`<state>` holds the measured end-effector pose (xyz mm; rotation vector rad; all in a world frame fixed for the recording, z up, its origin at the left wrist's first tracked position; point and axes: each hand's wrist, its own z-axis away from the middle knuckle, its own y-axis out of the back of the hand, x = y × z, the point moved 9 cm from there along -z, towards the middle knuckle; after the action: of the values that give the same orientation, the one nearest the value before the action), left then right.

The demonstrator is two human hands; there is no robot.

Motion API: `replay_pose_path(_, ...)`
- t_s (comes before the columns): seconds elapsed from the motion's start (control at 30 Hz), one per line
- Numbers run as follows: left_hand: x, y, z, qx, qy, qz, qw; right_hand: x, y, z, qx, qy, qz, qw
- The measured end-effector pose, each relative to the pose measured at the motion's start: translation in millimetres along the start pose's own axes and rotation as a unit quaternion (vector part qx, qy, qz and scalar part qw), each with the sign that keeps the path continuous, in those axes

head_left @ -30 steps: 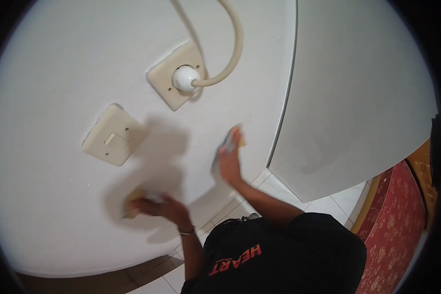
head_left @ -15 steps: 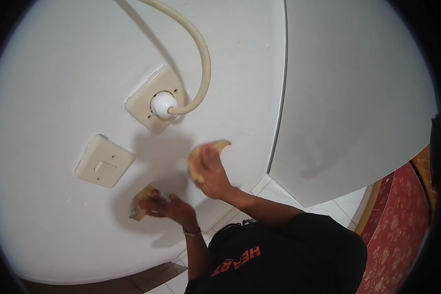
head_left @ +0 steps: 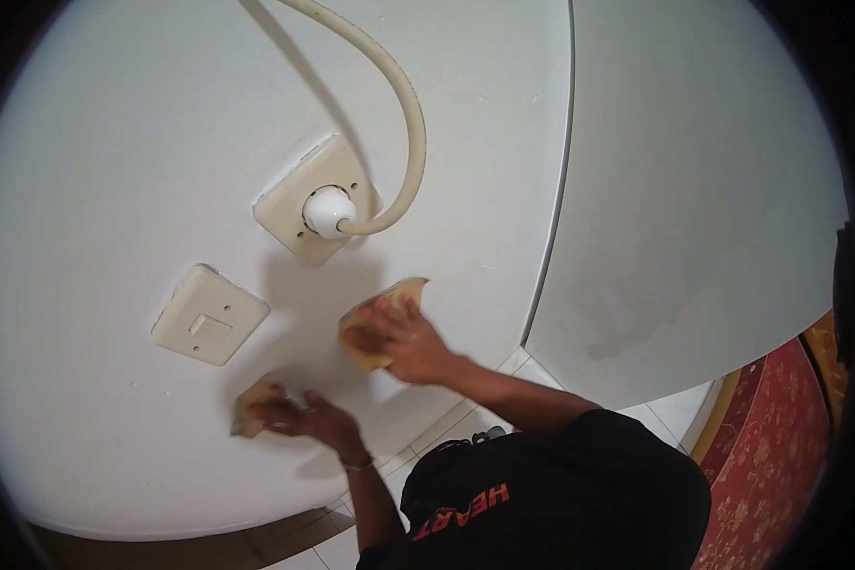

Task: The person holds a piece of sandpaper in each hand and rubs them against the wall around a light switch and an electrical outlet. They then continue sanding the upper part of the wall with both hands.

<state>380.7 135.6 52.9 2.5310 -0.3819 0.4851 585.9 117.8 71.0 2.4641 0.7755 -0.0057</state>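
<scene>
My right hand (head_left: 408, 350) presses a yellowish piece of sandpaper (head_left: 410, 291) against the white wall (head_left: 465, 190), fingers spread over its back and one corner curling up. Lower and to the left, my left hand (head_left: 318, 420), with a bracelet on its wrist, holds a second piece of sandpaper (head_left: 249, 407) to the wall. That hand is somewhat blurred. The gritty faces of both sheets are mostly hidden. Above the hands is a cream socket plate (head_left: 285, 217) with a white plug (head_left: 329, 211) in it. A cream light switch (head_left: 211, 315) sits left of them.
A thick cream cable (head_left: 414, 123) loops from the plug up past the top edge. To the right stands a large pale grey panel (head_left: 693, 190). White floor tiles (head_left: 679, 413) and a red patterned fabric surface (head_left: 765, 456) lie at lower right.
My right hand has moved left with its sandpaper, which now lies flatter on the wall. My left hand has shifted down and left with its piece. The view has shifted slightly.
</scene>
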Motion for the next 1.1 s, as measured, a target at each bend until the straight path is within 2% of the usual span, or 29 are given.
replay_pose_path(0.03,-16,18,-18,0.096,-0.02,0.194,0.976,18,11,-1,0.033,0.014,0.045,0.998)
replay_pose_path(0.07,-24,49,-42,0.158,-0.071,0.113,0.978,52,32,-6,0.057,-0.043,0.118,0.99)
replay_pose_path(0.1,-55,72,-64,0.167,0.009,0.102,0.981,85,52,-13,0.08,-0.101,0.186,0.974)
replay_pose_path(0.13,-78,84,-81,0.147,0.112,0.183,0.966,109,100,-28,0.204,-0.208,0.12,0.949)
replay_pose_path(0.17,-68,104,-97,0.166,0.125,0.223,0.952,126,136,-27,0.345,-0.285,-0.151,0.881)
replay_pose_path(0.2,-66,104,-99,0.184,0.147,0.213,0.948,151,137,-22,0.349,-0.384,-0.239,0.821)
replay_pose_path(0.23,-65,108,-99,0.201,0.166,0.202,0.944,145,127,-23,0.347,-0.384,-0.242,0.82)
replay_pose_path(0.3,-61,76,-72,0.206,0.108,0.117,0.965,108,99,-33,0.311,-0.332,-0.051,0.889)
replay_pose_path(0.33,-41,51,-53,0.174,0.056,0.112,0.977,66,62,-37,0.178,-0.232,0.07,0.954)
replay_pose_path(0.37,-15,31,-29,0.141,0.003,0.106,0.984,33,21,-28,0.107,-0.175,0.065,0.976)
replay_pose_path(0.4,8,12,-4,0.058,-0.05,0.014,0.997,-2,-13,-15,-0.035,-0.092,0.003,0.995)
replay_pose_path(0.43,25,-4,14,-0.027,-0.101,-0.078,0.991,-36,-13,-6,-0.078,0.055,-0.055,0.994)
replay_pose_path(0.47,11,-3,7,-0.04,-0.088,-0.049,0.994,-23,-11,-1,-0.076,0.051,-0.029,0.995)
replay_pose_path(0.5,-4,10,-7,-0.01,-0.133,-0.103,0.986,-2,-8,-2,-0.072,0.047,-0.001,0.996)
replay_pose_path(0.53,-19,37,-35,0.048,-0.082,-0.035,0.995,26,19,-11,-0.003,0.0,0.05,0.999)
replay_pose_path(0.57,-30,71,-63,0.123,-0.081,-0.023,0.989,55,48,-22,0.066,-0.046,0.099,0.992)
replay_pose_path(0.6,-53,97,-87,0.159,-0.004,0.066,0.985,97,75,-29,0.151,-0.179,0.096,0.967)
replay_pose_path(0.63,-67,108,-108,0.132,0.087,0.211,0.965,125,103,-29,0.228,-0.292,-0.064,0.927)
replay_pose_path(0.67,-68,112,-112,0.165,0.092,0.208,0.96,147,116,-22,0.295,-0.394,-0.221,0.842)
replay_pose_path(0.7,-68,116,-115,0.197,0.095,0.205,0.954,151,118,-24,0.318,-0.366,-0.275,0.83)
replay_pose_path(0.77,-37,94,-94,0.214,0.047,0.075,0.973,79,107,-49,0.346,-0.315,-0.088,0.879)
replay_pose_path(0.83,1,44,-51,0.131,-0.017,0.045,0.99,-1,21,-43,0.119,-0.137,0.051,0.982)
replay_pose_path(0.9,22,10,-10,-0.012,-0.124,-0.121,0.985,-65,-16,-21,-0.06,0.094,-0.066,0.992)
replay_pose_path(0.93,13,18,-22,0.004,-0.131,-0.165,0.978,-48,-14,-17,-0.042,0.072,-0.049,0.995)
replay_pose_path(0.97,-18,41,-42,0.039,-0.043,-0.043,0.997,-22,-6,-15,-0.025,0.052,-0.033,0.998)
replay_pose_path(1.0,-28,76,-62,0.15,-0.067,0.103,0.981,22,14,-17,0.021,-0.046,-0.033,0.998)
replay_pose_path(1.03,-56,100,-83,0.17,-0.021,0.055,0.984,41,46,-31,0.081,-0.028,0.156,0.984)
replay_pose_path(1.07,-80,112,-97,0.158,0.072,0.166,0.971,93,85,-29,0.18,-0.239,-0.077,0.951)
replay_pose_path(1.1,-87,119,-107,0.149,0.149,0.221,0.952,131,88,-10,0.257,-0.427,-0.3,0.813)
